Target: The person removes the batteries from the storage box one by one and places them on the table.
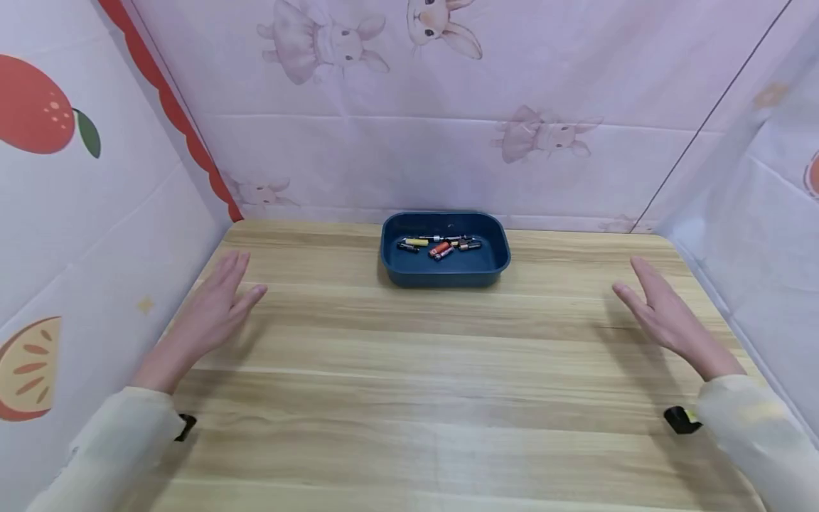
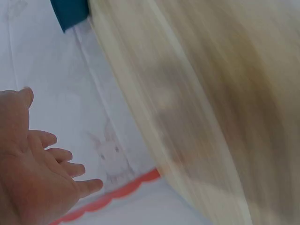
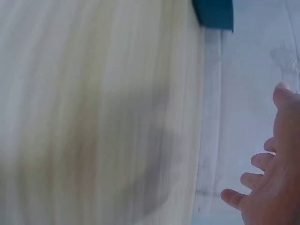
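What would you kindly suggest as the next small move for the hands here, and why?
I would probably move the left hand and right hand inward toward the blue bin: both appear to hold nothing and are well apart on either side, while the batteries lie inside the bin, between them at the table's far edge.

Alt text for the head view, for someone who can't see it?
A blue tray of loose batteries stands near the far edge of a wooden table, before a rabbit-print backdrop. To either side, a person's bare-handed left grip and right grip hover open and empty.
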`<act>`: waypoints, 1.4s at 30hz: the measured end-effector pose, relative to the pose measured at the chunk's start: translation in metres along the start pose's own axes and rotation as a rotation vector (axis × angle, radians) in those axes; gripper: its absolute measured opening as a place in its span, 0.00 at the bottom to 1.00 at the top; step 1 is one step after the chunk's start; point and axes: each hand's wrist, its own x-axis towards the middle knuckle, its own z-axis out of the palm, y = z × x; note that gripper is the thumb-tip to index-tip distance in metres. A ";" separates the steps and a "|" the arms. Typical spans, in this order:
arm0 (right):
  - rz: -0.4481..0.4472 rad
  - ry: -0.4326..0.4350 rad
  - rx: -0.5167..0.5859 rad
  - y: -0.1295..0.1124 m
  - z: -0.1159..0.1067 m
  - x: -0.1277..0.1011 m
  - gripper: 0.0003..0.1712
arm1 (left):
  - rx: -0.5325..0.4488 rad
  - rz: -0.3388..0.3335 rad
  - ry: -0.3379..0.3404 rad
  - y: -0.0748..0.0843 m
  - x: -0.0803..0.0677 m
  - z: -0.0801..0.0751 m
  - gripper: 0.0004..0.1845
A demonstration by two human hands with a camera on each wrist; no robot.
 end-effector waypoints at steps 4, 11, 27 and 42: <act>0.087 -0.020 0.108 -0.019 0.011 0.019 0.43 | -0.136 -0.047 -0.039 0.020 0.016 0.010 0.44; 0.099 0.040 0.363 -0.049 0.042 0.054 0.43 | -0.366 -0.074 -0.032 0.058 0.049 0.037 0.43; 0.195 0.167 0.686 -0.109 0.102 0.114 0.32 | -0.938 -0.333 0.071 0.129 0.129 0.100 0.30; 0.201 0.182 0.694 -0.113 0.119 0.127 0.27 | -0.974 -0.369 0.066 0.142 0.145 0.122 0.26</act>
